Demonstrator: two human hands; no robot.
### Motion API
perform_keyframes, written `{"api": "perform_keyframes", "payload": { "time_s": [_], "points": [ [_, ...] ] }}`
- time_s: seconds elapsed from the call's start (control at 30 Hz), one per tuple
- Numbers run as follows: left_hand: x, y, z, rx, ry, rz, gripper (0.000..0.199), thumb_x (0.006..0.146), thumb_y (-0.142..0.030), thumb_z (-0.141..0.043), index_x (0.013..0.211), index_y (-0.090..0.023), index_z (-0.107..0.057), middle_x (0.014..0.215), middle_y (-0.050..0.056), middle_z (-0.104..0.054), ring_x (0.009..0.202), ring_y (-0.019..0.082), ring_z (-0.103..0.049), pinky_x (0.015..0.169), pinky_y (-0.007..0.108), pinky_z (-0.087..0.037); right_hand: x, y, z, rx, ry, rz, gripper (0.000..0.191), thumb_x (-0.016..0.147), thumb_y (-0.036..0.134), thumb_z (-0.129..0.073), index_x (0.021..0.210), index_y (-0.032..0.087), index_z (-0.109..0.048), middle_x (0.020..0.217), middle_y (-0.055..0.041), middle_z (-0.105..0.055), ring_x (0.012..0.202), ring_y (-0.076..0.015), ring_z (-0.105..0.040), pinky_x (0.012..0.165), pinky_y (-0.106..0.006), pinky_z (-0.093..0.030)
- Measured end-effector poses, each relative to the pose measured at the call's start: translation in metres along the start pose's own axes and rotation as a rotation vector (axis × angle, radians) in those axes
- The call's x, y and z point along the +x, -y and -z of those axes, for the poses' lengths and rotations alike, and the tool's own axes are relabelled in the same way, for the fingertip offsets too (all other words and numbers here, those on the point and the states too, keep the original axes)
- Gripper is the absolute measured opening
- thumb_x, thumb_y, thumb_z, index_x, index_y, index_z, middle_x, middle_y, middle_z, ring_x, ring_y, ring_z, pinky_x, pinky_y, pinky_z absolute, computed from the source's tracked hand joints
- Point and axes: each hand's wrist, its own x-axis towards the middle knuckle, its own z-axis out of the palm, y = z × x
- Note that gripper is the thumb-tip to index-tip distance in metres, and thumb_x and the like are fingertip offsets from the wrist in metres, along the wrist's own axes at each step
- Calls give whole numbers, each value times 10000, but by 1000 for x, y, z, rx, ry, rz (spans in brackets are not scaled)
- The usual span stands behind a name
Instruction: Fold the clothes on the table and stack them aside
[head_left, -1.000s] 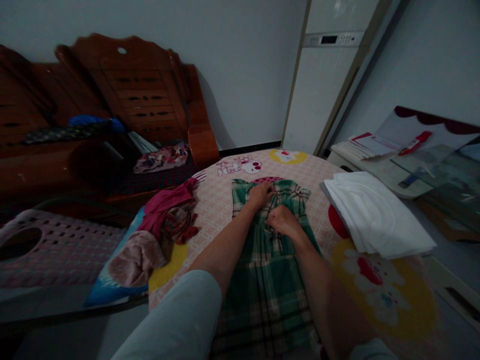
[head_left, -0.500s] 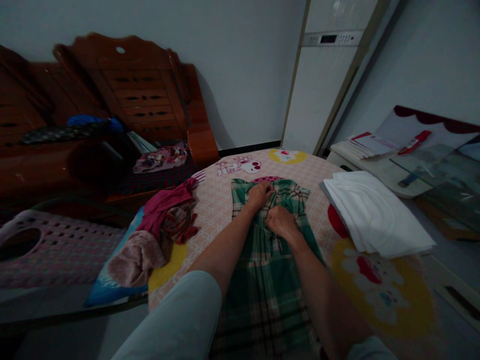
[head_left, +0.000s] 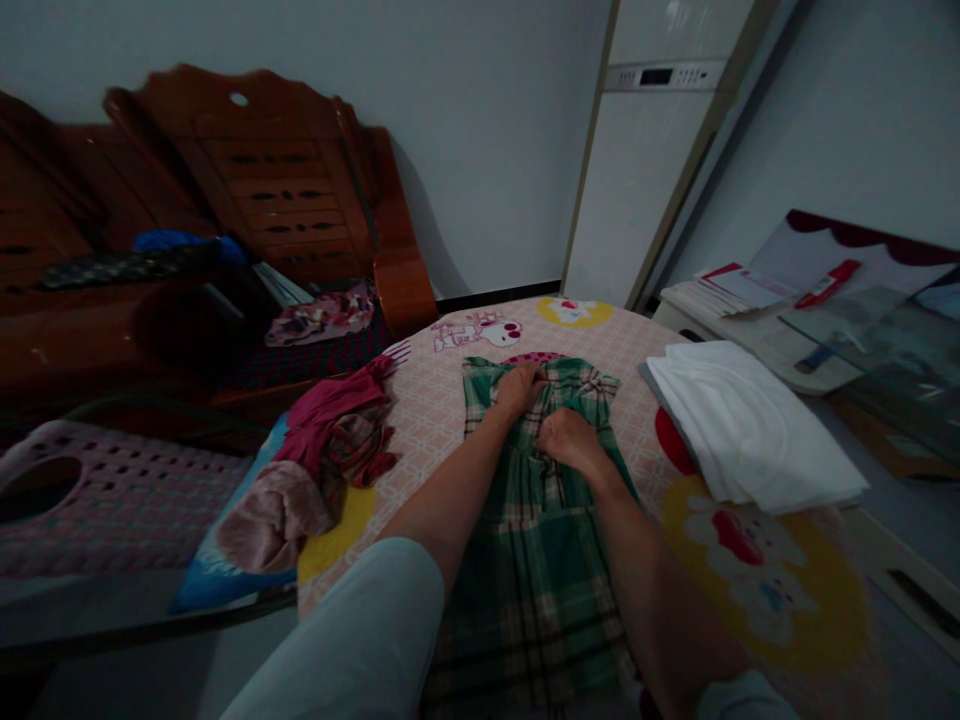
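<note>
A green plaid dress (head_left: 540,570) lies lengthwise on the patterned tablecloth (head_left: 427,430), its top end away from me. My left hand (head_left: 519,388) is closed on the fabric near the middle of the neckline. Just below and to the right, my right hand (head_left: 568,436) is closed on the dress front, its fingers curled and partly hidden. Both hands are close together along the centre of the bodice, which is bunched there. Any small fastening between the fingers is too small to make out.
White folded cloth (head_left: 757,425) lies at the table's right. Maroon and pinkish crumpled clothes (head_left: 322,430) hang over the left edge, near a pink woven basket (head_left: 142,500). A wooden chair (head_left: 270,190) stands behind; a side table with papers (head_left: 750,290) is at right.
My right hand has moved slightly up and to the right over the dress front. My left hand stays at the neckline, and the dress lies as before.
</note>
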Motion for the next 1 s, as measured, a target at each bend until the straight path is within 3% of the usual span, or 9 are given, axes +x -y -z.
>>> {"api": "perform_keyframes", "payload": {
  "time_s": [0.07, 0.2, 0.33, 0.53, 0.7, 0.87, 1.0],
  "points": [
    [1, -5, 8, -26, -17, 10, 210, 873, -174, -596, 1067, -171, -676, 1118, 68, -687, 1057, 190, -617, 951, 276, -450, -8, -1, 18, 73, -104, 20, 151, 787, 251, -646, 699, 158, -726, 722, -68, -719, 728, -171, -658, 609, -229, -410],
    [3, -22, 23, -84, -67, 22, 235, 866, -144, -562, 1049, -145, -709, 1059, 76, -718, 992, 192, -645, 936, 281, -463, -38, -8, 65, 274, -493, 72, 294, 850, 324, -571, 629, 160, -674, 576, -31, -645, 574, -139, -591, 530, -225, -383],
    [2, -43, 20, -78, 69, -23, 219, 882, -181, -548, 973, -154, -746, 1000, 75, -741, 974, 204, -657, 935, 293, -468, -77, -15, 99, 516, -730, 156, 304, 845, 372, -593, 643, 153, -649, 453, 18, -547, 427, -112, -505, 435, -209, -349],
    [-1, -59, -7, -95, 172, 37, 232, 886, -281, -587, 1034, -179, -734, 1064, 89, -730, 1022, 225, -655, 895, 304, -493, -134, 1, 124, 636, -925, 124, 270, 843, 361, -648, 658, 165, -658, 451, 40, -525, 376, -87, -449, 381, -203, -336],
    [5, -66, -14, -230, 151, 92, 114, 787, -190, -660, 874, -171, -731, 897, 44, -734, 870, 177, -661, 807, 263, -499, -162, 9, 130, 574, -1198, 51, 205, 862, 314, -649, 697, 198, -690, 504, 30, -534, 427, -98, -456, 415, -230, -345],
    [9, -64, -10, -512, 112, 267, 35, 727, -186, -673, 733, -156, -690, 705, -18, -669, 693, 123, -609, 656, 215, -484, -144, -18, 132, 658, -1172, 74, 180, 821, 355, -676, 737, 197, -700, 485, 26, -551, 389, -121, -469, 390, -246, -369],
    [4, -55, -8, -657, 99, 436, 216, 693, -119, -666, 903, -137, -712, 726, -16, -679, 632, 100, -589, 606, 198, -475, -89, -51, 115, 721, -882, -9, 243, 809, 376, -644, 726, 152, -680, 453, 25, -555, 348, -106, -462, 356, -212, -354]
  ]
}}
